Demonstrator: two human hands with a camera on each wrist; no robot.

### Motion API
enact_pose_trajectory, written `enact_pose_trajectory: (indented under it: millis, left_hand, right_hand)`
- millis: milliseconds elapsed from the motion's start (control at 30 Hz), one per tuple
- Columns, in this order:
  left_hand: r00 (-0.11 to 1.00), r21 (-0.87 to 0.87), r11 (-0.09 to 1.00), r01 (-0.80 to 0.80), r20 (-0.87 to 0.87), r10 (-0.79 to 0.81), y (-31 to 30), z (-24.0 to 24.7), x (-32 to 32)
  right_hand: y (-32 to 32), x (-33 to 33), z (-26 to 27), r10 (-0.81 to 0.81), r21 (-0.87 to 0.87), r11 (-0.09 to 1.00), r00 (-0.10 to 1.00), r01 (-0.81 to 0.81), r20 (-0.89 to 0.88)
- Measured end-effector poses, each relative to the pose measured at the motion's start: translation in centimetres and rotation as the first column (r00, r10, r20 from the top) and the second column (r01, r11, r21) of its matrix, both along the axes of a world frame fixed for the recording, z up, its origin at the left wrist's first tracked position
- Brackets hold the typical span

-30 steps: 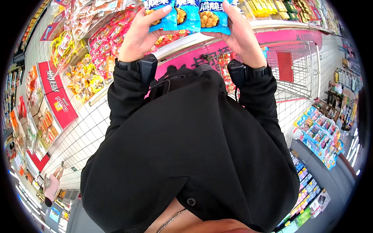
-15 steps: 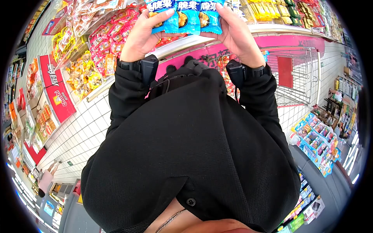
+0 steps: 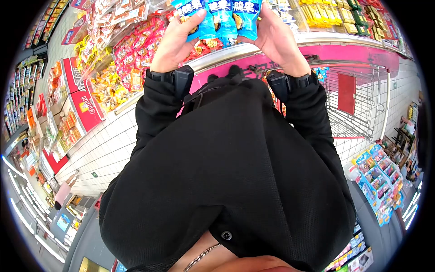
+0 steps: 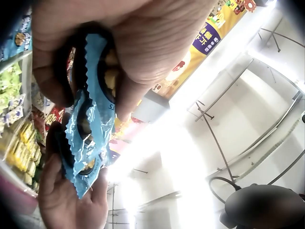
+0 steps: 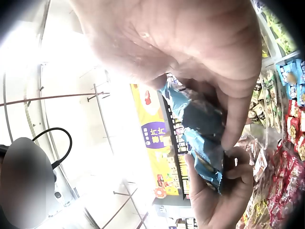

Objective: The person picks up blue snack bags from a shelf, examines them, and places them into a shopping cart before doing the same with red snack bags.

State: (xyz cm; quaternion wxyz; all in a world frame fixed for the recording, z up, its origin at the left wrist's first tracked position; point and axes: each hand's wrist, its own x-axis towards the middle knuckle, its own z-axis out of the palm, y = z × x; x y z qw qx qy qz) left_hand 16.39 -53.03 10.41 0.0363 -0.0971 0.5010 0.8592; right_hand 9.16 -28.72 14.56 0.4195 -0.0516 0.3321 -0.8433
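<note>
Three blue snack packets, a left one (image 3: 195,20), a middle one (image 3: 221,22) and a right one (image 3: 245,21), are held side by side at the top of the head view. They bear white lettering and pictures of golden pieces. My left hand (image 3: 177,43) pinches the left packet, thumb on its front. At the opposite side my right hand (image 3: 282,44) grips the right packet between thumb and fingers. Seen edge-on in the left wrist view, the blue packets (image 4: 86,138) overlap, their zigzag edges showing. In the right wrist view the fingers partly hide the packets (image 5: 202,129).
Bulk bins of red-wrapped snacks (image 3: 136,50), yellow-wrapped snacks (image 3: 110,88) and yellow packs (image 3: 321,14) lie beyond the hands. A wire shopping cart (image 3: 362,102) stands at the right. A red-fronted display (image 3: 84,97) and a distant person (image 3: 63,192) are at the left.
The head view has shifted, so the shelves and cart appear farther right. The three packets have tilted slightly, and the right one shows narrower. Both hands keep their grip.
</note>
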Motion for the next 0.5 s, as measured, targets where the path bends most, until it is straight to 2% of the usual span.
enact_pose_trajectory:
  millis: [67,100,200,233,333,367,467,500]
  left_hand:
    - [1.000,0.097,0.995,-0.024,-0.005,0.025,0.2,-0.8,-0.8]
    - [0.997,0.031,0.998,-0.054,0.051,0.052,0.4,-0.6,-1.2]
    - [0.999,0.061,0.997,-0.042,0.004,0.042,2.8,0.6,-2.0]
    - [0.995,-0.075,0.993,-0.091,0.027,0.094,3.8,1.2,-2.3]
    - [0.981,0.062,0.979,-0.193,-0.004,0.194,4.6,-0.4,-3.5]
    - [0.984,0.072,0.982,-0.175,0.046,0.172,4.6,-0.6,-3.4]
    - [0.987,-0.092,0.983,-0.159,-0.017,0.158,5.7,0.8,-3.3]
    - [0.986,-0.131,0.978,-0.163,-0.048,0.158,6.1,1.5,-3.2]
  right_hand:
    - [0.5,-1.1,-1.9,0.022,-0.041,0.999,1.000,-0.022,-0.001]
    - [0.2,-1.1,-1.3,0.047,-0.038,0.998,0.999,-0.047,-0.001]
    - [0.3,-1.8,-2.6,0.125,0.028,0.992,0.987,-0.123,-0.096]
    - [0.0,-1.8,-2.1,0.121,0.028,0.992,0.991,-0.120,-0.055]
    - [-1.3,-3.0,-4.1,0.112,0.150,0.985,0.982,-0.089,-0.151]
    - [-1.1,-3.8,-4.3,0.223,0.123,0.972,0.955,-0.201,-0.195]
    - [-2.4,-3.3,-3.7,0.123,0.277,0.960,0.939,-0.031,-0.322]
    - [-2.7,-3.3,-3.9,0.148,0.295,0.954,0.949,-0.062,-0.279]
